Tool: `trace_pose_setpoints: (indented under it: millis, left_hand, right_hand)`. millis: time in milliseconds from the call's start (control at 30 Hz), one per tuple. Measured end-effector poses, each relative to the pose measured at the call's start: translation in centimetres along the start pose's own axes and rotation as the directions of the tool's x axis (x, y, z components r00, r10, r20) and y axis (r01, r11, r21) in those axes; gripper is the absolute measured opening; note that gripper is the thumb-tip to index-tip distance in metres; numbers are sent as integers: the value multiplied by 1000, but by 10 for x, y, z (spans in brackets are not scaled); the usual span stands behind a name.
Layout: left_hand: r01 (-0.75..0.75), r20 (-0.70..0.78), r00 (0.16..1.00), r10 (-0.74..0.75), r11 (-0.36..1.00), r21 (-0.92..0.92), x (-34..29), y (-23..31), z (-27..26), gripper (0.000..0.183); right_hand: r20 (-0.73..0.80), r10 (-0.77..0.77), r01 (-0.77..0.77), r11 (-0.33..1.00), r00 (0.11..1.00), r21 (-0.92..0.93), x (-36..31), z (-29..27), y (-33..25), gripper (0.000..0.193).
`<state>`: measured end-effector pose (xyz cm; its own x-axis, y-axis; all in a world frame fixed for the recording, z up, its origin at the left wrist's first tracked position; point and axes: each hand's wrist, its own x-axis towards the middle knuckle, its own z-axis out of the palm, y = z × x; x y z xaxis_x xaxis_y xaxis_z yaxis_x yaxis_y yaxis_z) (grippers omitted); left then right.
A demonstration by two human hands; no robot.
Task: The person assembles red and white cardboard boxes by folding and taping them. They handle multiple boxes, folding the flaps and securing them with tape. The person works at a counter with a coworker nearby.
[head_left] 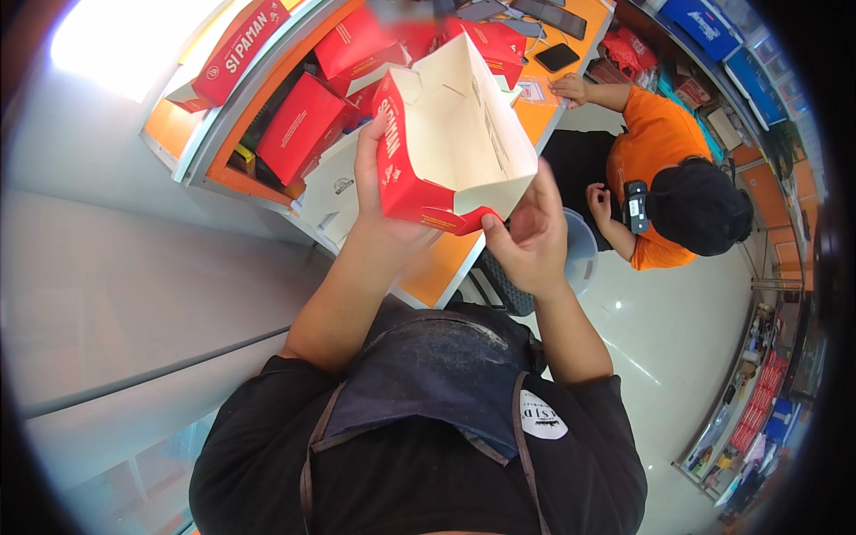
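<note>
Left hand (373,201): clasped on the left wall of the carton; fingers mostly hidden by it.
Right hand (535,232): near right corner gripped between thumb and fingers, the thumb set on the red flap.
Carton (464,134): held up by 2 hands above the orange table (428,281); red outside, cream inside, top open, tilted.
Red cartons (303,129): heaped at the table's left and far parts.
Pale carton (334,187): placed at the table's near left part.
Black phone (557,58): laid flat on the table's far right part.
Co-worker (664,134): seen right of the table, clad in orange, 1 hand rested at its edge.
Bin (584,254): stood right of the table, partly hidden.
</note>
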<state>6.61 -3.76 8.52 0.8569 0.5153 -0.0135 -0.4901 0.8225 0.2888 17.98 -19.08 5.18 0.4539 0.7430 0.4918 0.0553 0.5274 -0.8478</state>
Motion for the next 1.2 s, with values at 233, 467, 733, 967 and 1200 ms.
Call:
trace_pose_setpoints:
  millis: [233, 467, 733, 967, 1200]
  left_hand:
    - [3, 33, 999, -3, 1000, 6, -6, -3, -2, 65]
    - [-27, -30, 999, 31, 993, 112, -8, -9, -4, 66]
    - [-132, -68, 985, 156, 952, 275, -14, -32, 6, 58]
    - [-224, -76, 900, 429, 605, 764, -28, -28, -15, 52]
    - [-401, 394, 916, -75, -131, 907, -23, -9, 7, 80]
  right_hand:
    - [-53, 275, -245, 916, 960, 318, -18, 10, 6, 63]
    - [-115, 201, -178, 966, 973, 187, -31, 7, 16, 54]
    - [38, -242, 171, 561, 970, -810, -19, 14, -11, 93]
    - [-402, 136, -162, 986, 905, -31, -54, -71, 1, 70]
    - [-236, 382, -231, 841, 893, 489, -83, -95, 0, 63]
